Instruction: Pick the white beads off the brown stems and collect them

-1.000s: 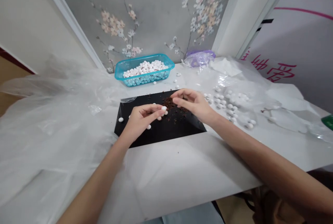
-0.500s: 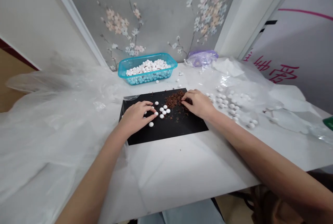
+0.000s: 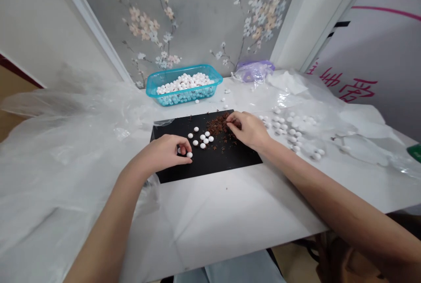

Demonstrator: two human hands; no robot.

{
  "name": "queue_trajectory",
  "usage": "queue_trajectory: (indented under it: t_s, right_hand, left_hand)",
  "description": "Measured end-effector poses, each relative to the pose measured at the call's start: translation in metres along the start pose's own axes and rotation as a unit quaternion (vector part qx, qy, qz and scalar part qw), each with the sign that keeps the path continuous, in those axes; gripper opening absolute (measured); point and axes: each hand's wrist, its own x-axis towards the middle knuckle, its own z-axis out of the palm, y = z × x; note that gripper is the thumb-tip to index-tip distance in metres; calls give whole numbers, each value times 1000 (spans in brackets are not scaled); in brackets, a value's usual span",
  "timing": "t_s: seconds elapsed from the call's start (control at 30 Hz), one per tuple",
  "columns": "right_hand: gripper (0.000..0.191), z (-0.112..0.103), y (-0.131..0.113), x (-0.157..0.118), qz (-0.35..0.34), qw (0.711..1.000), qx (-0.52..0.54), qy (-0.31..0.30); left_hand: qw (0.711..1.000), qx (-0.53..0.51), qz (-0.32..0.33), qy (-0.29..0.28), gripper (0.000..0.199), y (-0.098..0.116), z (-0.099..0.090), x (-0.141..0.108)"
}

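Head view, the left hand (image 3: 163,153) has slid back toward the near-left part of the black sheet (image 3: 210,162) since the half-second-earlier frame and now sits curled, its fingertips arched down over a white bead (image 3: 189,154) at the sheet's lower middle; whether it pinches that bead or only touches it, I cannot tell. Another bead shows just inside the curl of the fingers. The small group of white beads (image 3: 201,138) that lay against this hand earlier now stands apart from it, to its right, spread loosely on the black surface. The right hand (image 3: 249,130) stays half-closed, with its fingertips (image 3: 229,118) resting at the edge of the heap of brown crumbs (image 3: 217,124), and nothing held in it can be made out. Loose crumbs are scattered on the sheet below the heap. More white beads lie on the plastic sheeting (image 3: 329,114) beyond the right hand, and a teal plastic tray (image 3: 182,100) full of beads sits farther off at the back of the table (image 3: 237,204).
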Motion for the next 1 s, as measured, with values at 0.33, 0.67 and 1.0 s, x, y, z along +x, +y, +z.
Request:
queue_trajectory:
  t_s: [0.33,0.67,1.0]
  right_hand:
    - [9,2,-10,1,28,964,265,5]
    - [9,3,-10,-1,0,943,330,-46]
    - [23,-10,-31,-10,39,854,503,-126]
  left_hand:
    - [945,-310,36,100,26,19,30,14]
    - [855,-493,6,158,32,29,56,24]
    - [824,-536,-29,180,33,29,55,23]
